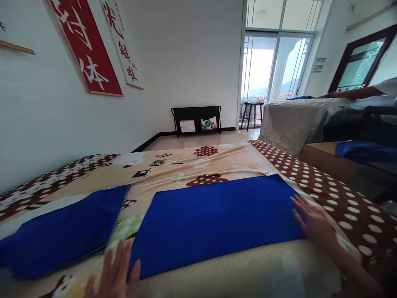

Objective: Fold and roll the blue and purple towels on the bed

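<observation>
A flat blue cloth (217, 219), roughly rectangular, lies spread in front of me on a patterned blanket (173, 165). My left hand (116, 269) is at the cloth's near left corner, fingers spread and slightly blurred. On the cloth's right edge, my right hand (314, 221) rests with its fingers stretched out. To the left lies a second blue cloth (68, 231), which looks like a stack of layers with a greenish edge. Its far left end runs out of view.
The blanket has a brown border with white dots (335, 194). At right stand a cardboard box (319, 151) and a plastic-covered table (288, 120), where another person's arm (350, 93) rests. A black rack (196, 114) and a stool (252, 109) stand farther back.
</observation>
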`<move>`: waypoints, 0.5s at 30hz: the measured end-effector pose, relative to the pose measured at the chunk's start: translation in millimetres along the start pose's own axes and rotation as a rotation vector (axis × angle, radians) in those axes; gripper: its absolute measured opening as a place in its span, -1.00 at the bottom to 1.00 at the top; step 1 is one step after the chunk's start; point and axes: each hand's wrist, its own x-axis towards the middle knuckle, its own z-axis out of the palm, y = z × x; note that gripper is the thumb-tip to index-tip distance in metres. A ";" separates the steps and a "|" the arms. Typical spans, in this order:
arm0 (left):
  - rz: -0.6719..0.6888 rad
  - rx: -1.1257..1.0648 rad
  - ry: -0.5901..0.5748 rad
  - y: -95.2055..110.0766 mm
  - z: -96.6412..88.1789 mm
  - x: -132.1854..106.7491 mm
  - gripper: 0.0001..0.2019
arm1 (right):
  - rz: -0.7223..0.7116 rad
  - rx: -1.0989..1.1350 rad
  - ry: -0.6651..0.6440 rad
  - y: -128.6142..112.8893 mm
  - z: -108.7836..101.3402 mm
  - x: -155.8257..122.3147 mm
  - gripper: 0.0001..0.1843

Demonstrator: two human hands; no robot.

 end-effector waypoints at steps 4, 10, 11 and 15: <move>0.377 -0.181 -0.219 129.7 17.0 59.3 -0.41 | -0.197 0.291 -0.274 -106.1 25.1 70.2 -0.40; 0.500 -0.220 -0.512 274.5 126.1 128.2 -0.40 | -0.358 0.338 -0.535 -224.3 98.4 136.1 -0.42; 0.496 -0.207 -0.529 274.5 136.6 134.4 -0.41 | -0.360 0.331 -0.544 -224.5 106.3 142.5 -0.42; 0.395 -0.119 -0.559 189.1 132.5 158.8 -0.44 | -0.302 0.277 -0.551 -147.0 107.3 158.0 -0.44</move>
